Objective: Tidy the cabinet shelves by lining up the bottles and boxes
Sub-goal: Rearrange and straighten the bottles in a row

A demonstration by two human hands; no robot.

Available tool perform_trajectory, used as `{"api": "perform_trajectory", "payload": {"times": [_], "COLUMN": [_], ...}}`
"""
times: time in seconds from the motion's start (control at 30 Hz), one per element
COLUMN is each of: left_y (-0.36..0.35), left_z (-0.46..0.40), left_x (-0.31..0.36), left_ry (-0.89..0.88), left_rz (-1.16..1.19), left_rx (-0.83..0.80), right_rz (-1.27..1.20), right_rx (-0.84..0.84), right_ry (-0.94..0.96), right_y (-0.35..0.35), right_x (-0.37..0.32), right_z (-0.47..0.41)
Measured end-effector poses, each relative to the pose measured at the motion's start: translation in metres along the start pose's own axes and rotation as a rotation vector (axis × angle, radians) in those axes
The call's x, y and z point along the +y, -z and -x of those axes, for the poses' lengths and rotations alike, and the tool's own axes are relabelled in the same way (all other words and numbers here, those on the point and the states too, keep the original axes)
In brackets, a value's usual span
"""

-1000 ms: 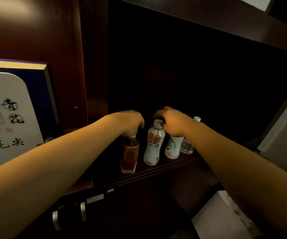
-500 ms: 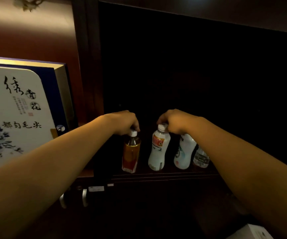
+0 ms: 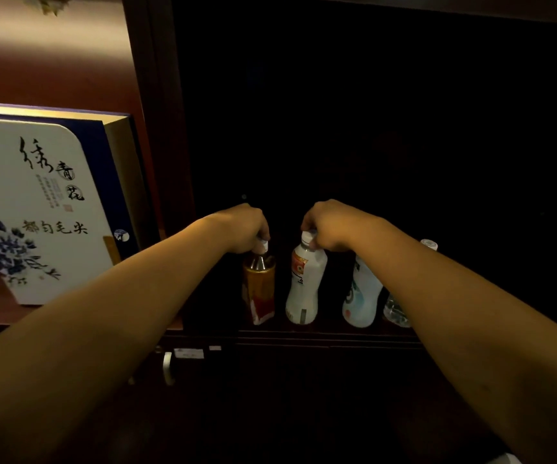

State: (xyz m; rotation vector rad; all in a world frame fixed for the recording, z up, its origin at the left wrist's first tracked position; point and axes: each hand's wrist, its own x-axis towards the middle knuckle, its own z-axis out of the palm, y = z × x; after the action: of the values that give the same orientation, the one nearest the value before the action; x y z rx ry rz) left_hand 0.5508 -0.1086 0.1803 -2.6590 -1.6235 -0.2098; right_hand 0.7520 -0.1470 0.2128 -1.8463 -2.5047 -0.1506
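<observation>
Both hands are committed at the bottle row on the dark shelf [image 3: 303,333]. The left hand [image 3: 242,229] is clamped from above on the cap of the amber bottle [image 3: 259,289], and the right hand [image 3: 329,226] is pinched in the same way around the cap of the white bottle [image 3: 305,283] just to the right of the amber bottle. Both bottles are held upright, long axes vertical, bases near the shelf's front edge; whether they are lifted clear or only steadied cannot be told in this gloom. Right of the amber bottle, past the white one, a second pale bottle [image 3: 360,296] is seen, partly hidden behind the right forearm, and beyond it a small clear bottle [image 3: 395,309] with its cap just showing above the arm. A visible gap is left between the amber bottle and the white one, and a wider one between the white bottle and the second pale bottle. The coming move is judged to turn on that spacing: each held bottle sits straight below its own hand, so any slide along the shelf is likely to be steered from the cap, with tipping the risk. Well to the left of the amber bottle, past the cabinet post, a large tea box [image 3: 36,209] is stood upright in the lit compartment, untouched.
</observation>
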Motion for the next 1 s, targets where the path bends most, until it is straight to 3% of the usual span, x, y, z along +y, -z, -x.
{"api": "perform_trajectory", "payload": {"times": [1.0], "left_y": [-0.01], "left_z": [-0.008], "left_x": [0.021], "left_ry": [0.145], "left_rz": [-0.175], "left_rx": [0.077], "right_rz": [0.096], "right_rx": [0.004], "right_ry": [-0.163], "right_y": [0.001], "right_x": [0.0], "right_z": [-0.019]}}
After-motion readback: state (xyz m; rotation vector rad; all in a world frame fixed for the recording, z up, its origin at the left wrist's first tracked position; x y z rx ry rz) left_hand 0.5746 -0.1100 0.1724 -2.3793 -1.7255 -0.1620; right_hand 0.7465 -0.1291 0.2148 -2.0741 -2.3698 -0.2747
